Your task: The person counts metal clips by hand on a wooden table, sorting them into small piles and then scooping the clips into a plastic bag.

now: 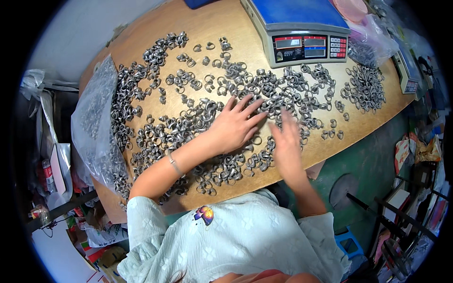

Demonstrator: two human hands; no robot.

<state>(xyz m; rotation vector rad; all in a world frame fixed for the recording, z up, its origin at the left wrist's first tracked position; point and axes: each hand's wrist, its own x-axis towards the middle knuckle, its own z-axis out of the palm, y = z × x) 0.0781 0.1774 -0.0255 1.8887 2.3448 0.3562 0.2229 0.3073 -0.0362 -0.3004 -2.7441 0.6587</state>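
Note:
Dull grey metal rings lie spread in loose heaps over a brown tabletop. My left hand rests palm down on them near the middle, its fingers spread and touching rings. A thin bracelet circles that wrist. To its right, my right hand hovers at or just over the rings, thumb apart from the fingers. Its fingertips are blurred by motion, and I see nothing held in it. Rings under both palms are hidden.
A digital scale with a blue top stands at the far side. Clear plastic bags of rings lie on the left and far right. Another ring pile sits near the right edge. A second scale stands beyond it.

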